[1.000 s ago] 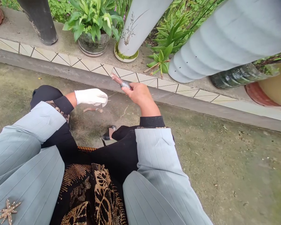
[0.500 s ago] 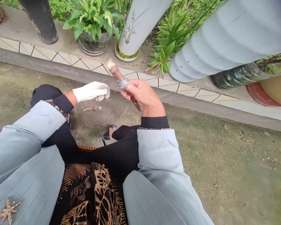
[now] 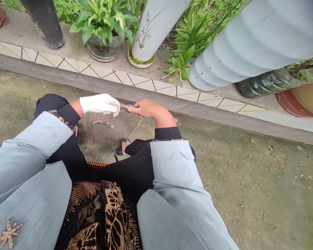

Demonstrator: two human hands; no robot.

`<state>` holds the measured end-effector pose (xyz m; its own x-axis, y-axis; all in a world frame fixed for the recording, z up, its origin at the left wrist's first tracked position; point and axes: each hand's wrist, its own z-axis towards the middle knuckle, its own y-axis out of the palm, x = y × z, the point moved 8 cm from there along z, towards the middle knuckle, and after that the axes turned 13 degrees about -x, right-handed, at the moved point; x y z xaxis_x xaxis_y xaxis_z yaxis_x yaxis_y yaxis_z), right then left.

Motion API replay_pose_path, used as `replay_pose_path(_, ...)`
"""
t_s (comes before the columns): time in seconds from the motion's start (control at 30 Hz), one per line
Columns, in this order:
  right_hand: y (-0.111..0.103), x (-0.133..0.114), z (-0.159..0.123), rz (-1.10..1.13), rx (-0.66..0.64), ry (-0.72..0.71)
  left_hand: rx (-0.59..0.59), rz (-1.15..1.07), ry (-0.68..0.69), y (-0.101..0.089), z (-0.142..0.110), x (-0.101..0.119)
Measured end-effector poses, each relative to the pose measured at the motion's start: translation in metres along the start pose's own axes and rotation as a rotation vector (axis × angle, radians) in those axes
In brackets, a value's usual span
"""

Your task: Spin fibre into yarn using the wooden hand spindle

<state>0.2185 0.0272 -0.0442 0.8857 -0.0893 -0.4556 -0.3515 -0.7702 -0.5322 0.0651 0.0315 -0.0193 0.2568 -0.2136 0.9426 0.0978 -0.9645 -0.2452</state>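
Right hand (image 3: 147, 109), bare, is closed on a wooden stick (image 3: 122, 105) spanning both hands, the gloved left hand (image 3: 100, 104) curled at its far end, grip hidden; silvery binding (image 3: 129, 107) already encircles it, completeness indeterminable.

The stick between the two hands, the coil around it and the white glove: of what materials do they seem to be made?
Stick: probably wood, dull reddish brown like a branch.
Coil: likely metal wire, silvery grey and ringed.
Glove: apparently knitted fabric, matte and softly creased; whether cotton or synthetic, I cannot tell.
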Motion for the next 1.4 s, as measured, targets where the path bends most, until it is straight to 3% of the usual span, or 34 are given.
replay_pose_path(0.07, 0.024, -0.013, -0.002, -0.011, -0.281, -0.119, 0.066, -0.007, -0.012, -0.007, -0.004, 0.001)
replay_pose_path(0.13, 0.042, -0.029, -0.01, 0.027, -0.485, -0.268, 0.111, -0.03, -0.01, -0.011, -0.006, 0.002)
replay_pose_path(0.2, 0.052, -0.046, -0.019, 0.081, -0.595, -0.406, 0.124, -0.053, -0.001, -0.012, -0.006, 0.002)
replay_pose_path(0.27, 0.053, -0.061, -0.026, 0.16, -0.612, -0.522, 0.127, -0.057, 0.004, -0.011, -0.004, 0.0)
replay_pose_path(0.33, 0.041, -0.068, -0.029, 0.286, -0.484, -0.596, 0.133, -0.05, 0.005, -0.008, 0.0, -0.003)
replay_pose_path(0.43, -0.004, -0.052, -0.031, 0.569, 0.011, -0.604, 0.123, -0.067, -0.015, -0.002, 0.007, -0.009)
replay_pose_path(0.5, -0.029, -0.026, -0.033, 0.694, 0.342, -0.521, 0.115, -0.067, -0.036, 0.001, 0.009, -0.011)
replay_pose_path(0.53, -0.035, -0.015, -0.033, 0.705, 0.447, -0.452, 0.103, -0.056, -0.043, 0.003, 0.01, -0.011)
replay_pose_path(0.6, -0.037, 0.001, -0.025, 0.619, 0.517, -0.275, 0.065, -0.024, -0.046, 0.006, 0.01, -0.007)
replay_pose_path(0.7, -0.024, 0.004, -0.005, 0.295, 0.39, -0.021, -0.001, 0.047, -0.07, 0.01, 0.009, -0.002)
replay_pose_path(0.8, 0.003, -0.006, 0.01, -0.002, 0.084, 0.066, 0.043, 0.117, -0.109, 0.006, 0.006, 0.0)
replay_pose_path(0.9, 0.03, -0.02, 0.009, -0.045, -0.24, -0.039, 0.102, 0.131, -0.079, 0.0, 0.004, 0.003)
replay_pose_path(1.0, 0.042, -0.035, -0.003, 0.031, -0.41, -0.214, 0.126, 0.112, -0.046, -0.005, 0.002, 0.002)
replay_pose_path(1.3, 0.047, -0.05, -0.012, 0.161, -0.495, -0.404, 0.111, -0.033, -0.046, -0.006, -0.002, -0.002)
replay_pose_path(1.4, 0.042, -0.058, -0.019, 0.173, -0.438, -0.475, 0.131, -0.054, -0.031, -0.005, 0.002, -0.005)
